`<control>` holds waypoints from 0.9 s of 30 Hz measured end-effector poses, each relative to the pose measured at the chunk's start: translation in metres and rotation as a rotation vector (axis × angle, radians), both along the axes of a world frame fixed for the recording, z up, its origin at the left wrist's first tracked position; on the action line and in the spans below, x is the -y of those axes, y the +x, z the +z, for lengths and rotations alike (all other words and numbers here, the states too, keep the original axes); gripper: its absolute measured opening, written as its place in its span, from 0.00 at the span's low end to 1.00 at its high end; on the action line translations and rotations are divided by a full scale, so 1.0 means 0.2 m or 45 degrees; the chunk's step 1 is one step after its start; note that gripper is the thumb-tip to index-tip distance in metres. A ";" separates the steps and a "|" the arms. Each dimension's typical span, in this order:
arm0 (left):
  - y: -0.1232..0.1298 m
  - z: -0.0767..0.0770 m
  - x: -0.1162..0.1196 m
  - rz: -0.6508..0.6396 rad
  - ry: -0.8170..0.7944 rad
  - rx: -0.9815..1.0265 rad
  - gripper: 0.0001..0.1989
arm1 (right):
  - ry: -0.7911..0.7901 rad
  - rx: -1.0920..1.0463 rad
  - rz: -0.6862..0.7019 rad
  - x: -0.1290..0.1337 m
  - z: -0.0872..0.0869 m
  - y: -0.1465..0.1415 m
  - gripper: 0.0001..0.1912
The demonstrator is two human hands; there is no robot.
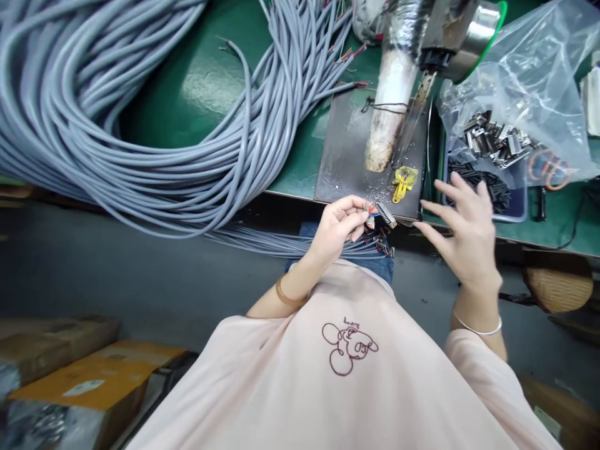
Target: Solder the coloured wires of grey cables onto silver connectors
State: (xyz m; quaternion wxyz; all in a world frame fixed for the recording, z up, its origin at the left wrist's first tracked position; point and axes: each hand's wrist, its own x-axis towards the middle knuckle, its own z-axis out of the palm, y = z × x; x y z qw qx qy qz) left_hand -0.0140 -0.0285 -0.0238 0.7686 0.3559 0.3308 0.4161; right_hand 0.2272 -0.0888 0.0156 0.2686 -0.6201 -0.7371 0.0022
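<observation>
My left hand (341, 226) pinches the coloured wire ends of a grey cable at the table's front edge. A metal pin connector (385, 215) sits at the end of those wires, just beyond my fingertips. To the right, my right hand (464, 228) is raised with its fingers spread and nothing in them. It is nearest to a blue bin (519, 199) of black tubing pieces (482, 187). Across my lap lie more grey cables (262, 240) with connectors (385, 249) on their ends.
A big coil of grey cable (187, 162) covers the table's left. Behind my hands, a foil-wrapped tube (380, 137) points down over a dark plate (347, 150) with a yellow clip (402, 182). Metal connectors (497, 139) lie in a plastic bag (539, 81); scissors (548, 169) are beside it.
</observation>
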 end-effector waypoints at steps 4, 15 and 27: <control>0.02 -0.01 0.01 -0.022 -0.015 0.032 0.06 | 0.139 -0.075 0.074 -0.01 -0.13 -0.04 0.03; 0.04 -0.01 0.03 -0.130 0.128 -0.154 0.11 | 0.138 -0.598 0.112 0.07 0.09 -0.30 0.06; 0.03 -0.01 0.03 -0.159 0.119 -0.074 0.10 | -0.096 -0.461 0.044 -0.01 -0.04 -0.33 0.11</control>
